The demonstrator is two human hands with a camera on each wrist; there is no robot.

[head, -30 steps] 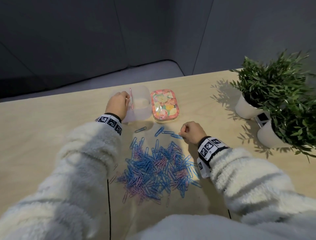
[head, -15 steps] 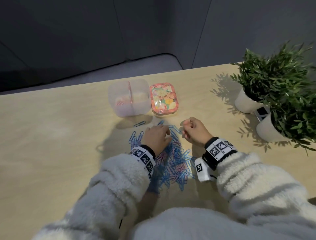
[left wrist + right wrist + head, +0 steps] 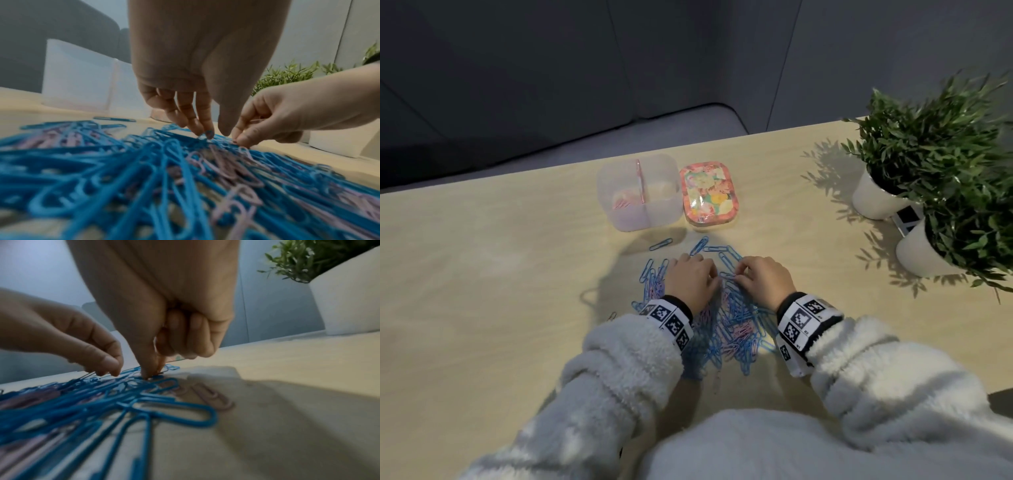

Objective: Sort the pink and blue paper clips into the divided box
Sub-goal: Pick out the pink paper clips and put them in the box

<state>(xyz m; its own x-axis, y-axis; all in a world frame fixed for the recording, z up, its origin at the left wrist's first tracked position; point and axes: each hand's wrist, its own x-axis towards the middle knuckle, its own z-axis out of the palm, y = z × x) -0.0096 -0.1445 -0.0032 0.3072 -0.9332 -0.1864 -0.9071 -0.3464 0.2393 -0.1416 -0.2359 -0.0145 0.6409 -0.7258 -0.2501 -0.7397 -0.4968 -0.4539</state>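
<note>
I see both hands down on the pile of paper clips (image 3: 722,325), which is spread on the wooden table (image 3: 482,274) directly in front of the person, blue ones far outnumbering pink. The left hand (image 3: 690,279) sits over the pile's far-left part; in its wrist view the fingers (image 3: 202,125) point down with their tips touching blue clips, thumb close by, but I cannot tell whether anything is actually pinched between them. The right hand (image 3: 762,279) is just beside it, over the pile's far-right edge. From the right wrist view its outer fingers (image 3: 197,337) are curled into the palm while thumb and forefinger press down together into the clips; whether they have hold of one I cannot make out. The two hands nearly meet at their fingertips.

The divided box (image 3: 640,192), translucent with a pink partition, stands beyond the pile, well apart from both hands, with a few pink clips (image 3: 621,202) in its left compartment. Its floral lid (image 3: 709,194) lies just beside it on the right. Loose blue clips (image 3: 661,244) lie between the box and the hands. Two potted plants (image 3: 928,164) stand at the table's right.
</note>
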